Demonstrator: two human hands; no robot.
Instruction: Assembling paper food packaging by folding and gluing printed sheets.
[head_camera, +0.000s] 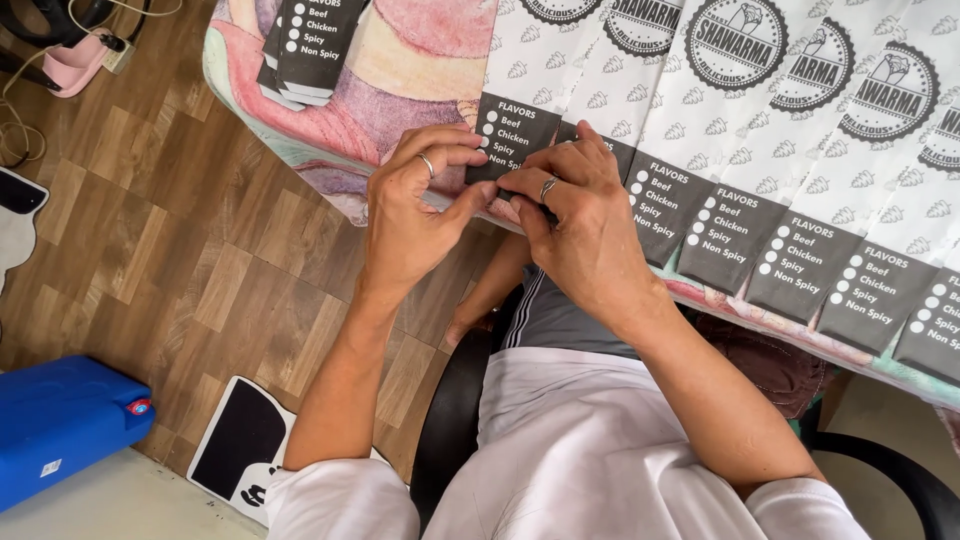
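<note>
A row of flat paper wrappers (760, 130), white with round printed emblems and dark grey ends with checklists, lies overlapped along the table edge. My left hand (415, 205), a ring on one finger, pinches the dark end of the leftmost wrapper (510, 130) between thumb and fingers. My right hand (575, 215), also ringed, presses on the same end beside it, its thumb touching my left thumb. Both hands grip the lower edge of that paper at the table's rim.
A small stack of the same wrappers (305, 45) lies at the table's far left on a colourful cloth (410, 70). Below are wooden flooring, a blue container (60, 420), a black-and-white card (240, 445), a pink object with cables (75, 55) and my black chair (450, 420).
</note>
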